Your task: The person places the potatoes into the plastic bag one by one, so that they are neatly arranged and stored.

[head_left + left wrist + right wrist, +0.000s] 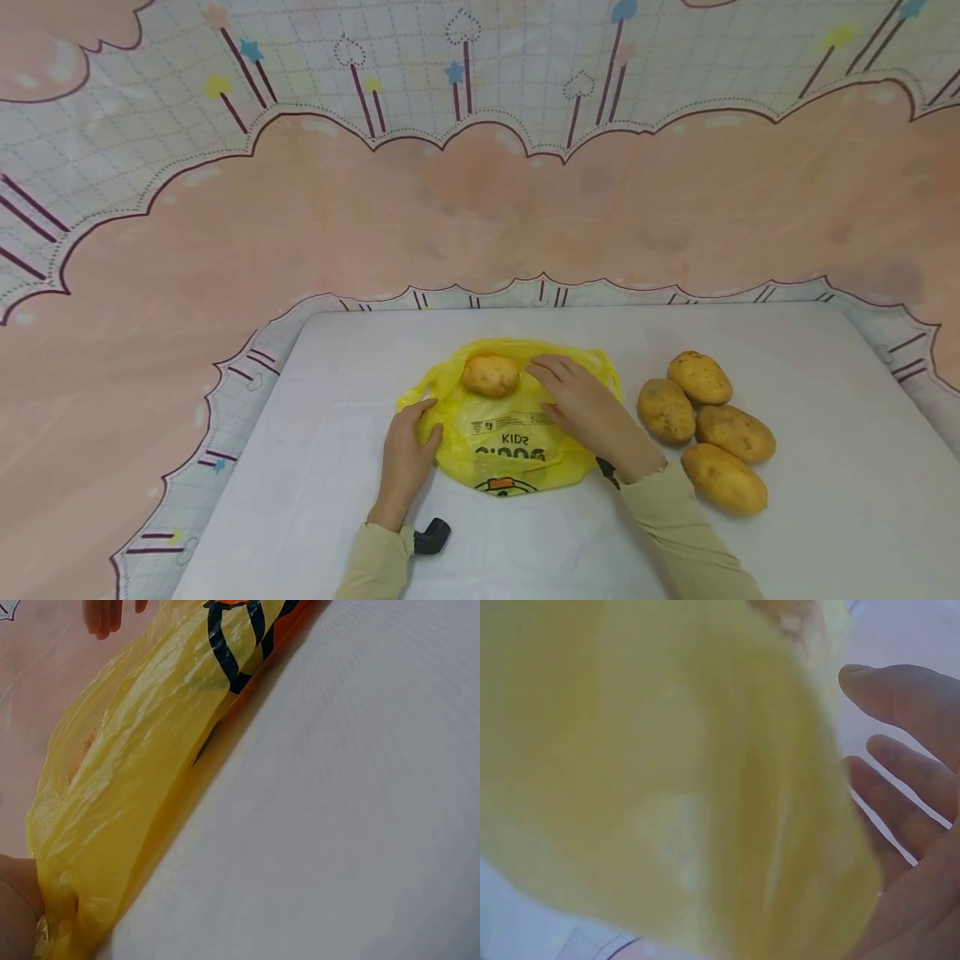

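A yellow plastic bag (465,425) with printed lettering lies on the table. One potato (491,375) sits at its upper part, near the opening. At the bag's left edge, my left hand (408,446) grips the plastic between thumb and fingers; the left wrist view shows the yellow film (112,817) bunched beside that hand. My right hand (581,404) reaches over the bag's right side, fingertips just right of the potato. In the right wrist view its fingers (900,776) are extended and spread, holding nothing, with the bag close beside them.
Several more potatoes (667,411) lie in a group to the right of the bag, beside the right forearm. They rest on a white-covered table (322,367). A patterned cloth (480,208) hangs behind the table.
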`<action>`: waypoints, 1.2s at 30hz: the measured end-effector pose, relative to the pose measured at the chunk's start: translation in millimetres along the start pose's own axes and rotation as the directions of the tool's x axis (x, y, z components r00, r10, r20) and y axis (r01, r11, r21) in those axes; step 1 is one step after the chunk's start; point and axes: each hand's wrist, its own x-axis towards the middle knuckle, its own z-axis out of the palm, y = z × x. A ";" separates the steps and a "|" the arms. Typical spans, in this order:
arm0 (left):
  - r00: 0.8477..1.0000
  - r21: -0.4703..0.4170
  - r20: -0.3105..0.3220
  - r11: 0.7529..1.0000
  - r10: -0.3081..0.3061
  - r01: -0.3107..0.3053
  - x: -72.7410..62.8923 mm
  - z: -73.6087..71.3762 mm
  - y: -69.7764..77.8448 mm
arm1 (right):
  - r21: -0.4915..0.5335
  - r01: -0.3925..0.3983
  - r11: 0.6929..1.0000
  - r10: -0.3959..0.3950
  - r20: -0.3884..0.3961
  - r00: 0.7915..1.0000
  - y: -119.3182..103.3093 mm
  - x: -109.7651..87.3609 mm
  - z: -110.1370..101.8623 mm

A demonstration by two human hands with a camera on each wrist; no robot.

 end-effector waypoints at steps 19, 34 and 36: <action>1.000 0.007 0.001 1.000 -0.003 0.003 0.0 0.1 -1.6 | 0.015 -0.035 0.999 0.035 -0.042 0.998 12.1 -18.0 -10.3; 1.000 0.012 0.016 1.000 -0.008 0.008 1.5 -0.2 -0.8 | 0.030 -0.141 0.990 0.141 0.009 0.990 24.6 -28.8 -23.7; 1.000 0.010 0.017 1.000 -0.009 0.009 1.6 -0.6 -0.4 | 0.026 -0.147 0.989 0.147 0.019 0.989 26.0 -30.3 -25.2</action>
